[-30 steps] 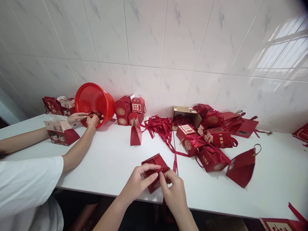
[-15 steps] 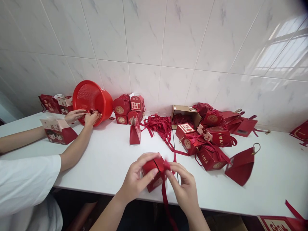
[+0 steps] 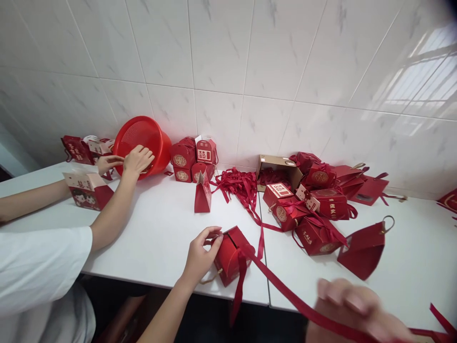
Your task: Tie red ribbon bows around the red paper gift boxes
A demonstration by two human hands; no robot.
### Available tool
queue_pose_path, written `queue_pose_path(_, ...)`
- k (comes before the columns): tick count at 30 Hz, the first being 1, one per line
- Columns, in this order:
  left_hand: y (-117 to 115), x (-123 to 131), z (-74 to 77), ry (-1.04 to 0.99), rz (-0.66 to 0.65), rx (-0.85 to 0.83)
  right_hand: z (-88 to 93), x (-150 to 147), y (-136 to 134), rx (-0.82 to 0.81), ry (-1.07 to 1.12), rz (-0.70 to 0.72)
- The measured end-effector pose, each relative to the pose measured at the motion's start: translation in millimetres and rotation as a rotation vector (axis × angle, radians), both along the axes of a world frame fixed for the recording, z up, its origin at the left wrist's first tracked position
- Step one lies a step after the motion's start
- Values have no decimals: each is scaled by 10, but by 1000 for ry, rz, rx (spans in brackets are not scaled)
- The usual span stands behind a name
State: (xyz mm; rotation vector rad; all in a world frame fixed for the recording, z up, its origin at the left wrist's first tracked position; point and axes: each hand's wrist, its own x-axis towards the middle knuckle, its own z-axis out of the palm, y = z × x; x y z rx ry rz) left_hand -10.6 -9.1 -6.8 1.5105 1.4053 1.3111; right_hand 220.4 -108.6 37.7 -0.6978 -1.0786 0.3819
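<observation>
A small red gift box with a slotted top sits near the table's front edge. My left hand grips its left side, thumb and fingers at the top corner. From the box a dark red ribbon stretches right to my right hand, which is blurred by motion, its fingers curled around the ribbon. The ribbon's other end hangs over the box front and past the table edge. A thin cord sticks out at the box's lower left.
A co-worker's hands are at a tipped red basket. Finished-looking red boxes stand along the wall. Loose ribbons lie mid-table by a cardboard box. Several more red boxes are heaped to the right on the white table.
My right hand has moved from the box out to the lower right, drawing the ribbon taut. My left hand stays on the box. The co-worker's hand has shifted at the basket.
</observation>
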Motion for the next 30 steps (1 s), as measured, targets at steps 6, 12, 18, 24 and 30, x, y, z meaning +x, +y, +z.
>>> queue_pose_path(6, -14, -1, -16, -132, -33, -91, -155, -766, 612, -580, 217, 550)
queue_pose_path(12, -43, -13, -60, -308, -63, -166, -206, -847, 946, -776, -64, 636)
queue_pose_path(18, -107, 7, -53, -299, -87, -175, -229, -791, 1004, -900, -307, 615)
queue_pose_path(24, -152, 4, -47, -266, -121, -147, -279, -799, 1029, -902, -441, 563)
queue_pose_path(30, -210, -24, -62, -229, -159, -98, -253, -816, 1033, -849, -548, 495)
